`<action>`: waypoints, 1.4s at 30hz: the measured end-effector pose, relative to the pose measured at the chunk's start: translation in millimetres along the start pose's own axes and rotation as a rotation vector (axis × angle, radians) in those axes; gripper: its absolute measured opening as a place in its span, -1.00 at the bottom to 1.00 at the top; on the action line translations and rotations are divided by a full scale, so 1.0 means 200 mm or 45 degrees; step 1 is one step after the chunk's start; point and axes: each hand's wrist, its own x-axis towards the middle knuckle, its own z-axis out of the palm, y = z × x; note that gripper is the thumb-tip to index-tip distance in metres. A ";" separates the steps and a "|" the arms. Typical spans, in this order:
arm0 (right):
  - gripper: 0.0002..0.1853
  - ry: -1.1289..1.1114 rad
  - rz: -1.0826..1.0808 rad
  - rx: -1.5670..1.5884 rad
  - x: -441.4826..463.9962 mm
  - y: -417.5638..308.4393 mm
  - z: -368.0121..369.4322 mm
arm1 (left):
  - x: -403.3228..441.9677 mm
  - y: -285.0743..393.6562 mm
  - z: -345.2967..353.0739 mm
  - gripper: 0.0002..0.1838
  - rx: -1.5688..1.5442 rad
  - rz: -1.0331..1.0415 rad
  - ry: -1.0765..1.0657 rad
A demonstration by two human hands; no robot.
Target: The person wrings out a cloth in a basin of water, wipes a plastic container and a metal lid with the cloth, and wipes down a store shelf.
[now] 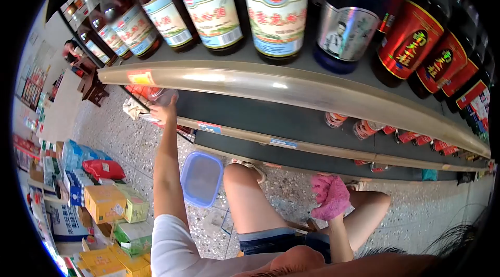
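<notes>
My left hand reaches out to the left end of the shelf below the bottles. Its fingers are closed around a clear, rounded container, and something red shows beside it. A pink cloth is in my right hand, above my knee, and covers most of the fingers. On the floor between my left arm and left knee stands a translucent tub with a blue-violet rim.
Several glass bottles line the top shelf, behind its rail. Jars with red labels stand on the right of the middle shelf. Yellow cartons and a red package are stacked on the left.
</notes>
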 end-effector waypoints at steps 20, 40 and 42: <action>-0.69 -0.093 -0.136 0.030 -0.10 0.03 -0.21 | -1.21 0.77 -0.03 -0.83 -0.839 -0.075 -1.336; -0.49 -0.085 -0.984 -1.174 -0.13 -0.13 -0.38 | -1.59 0.44 -0.64 -0.56 -1.671 -0.057 -1.260; -0.47 0.019 -1.201 -1.432 -0.14 -0.25 -0.32 | -1.75 0.33 -0.84 -0.64 -1.740 -0.084 -1.376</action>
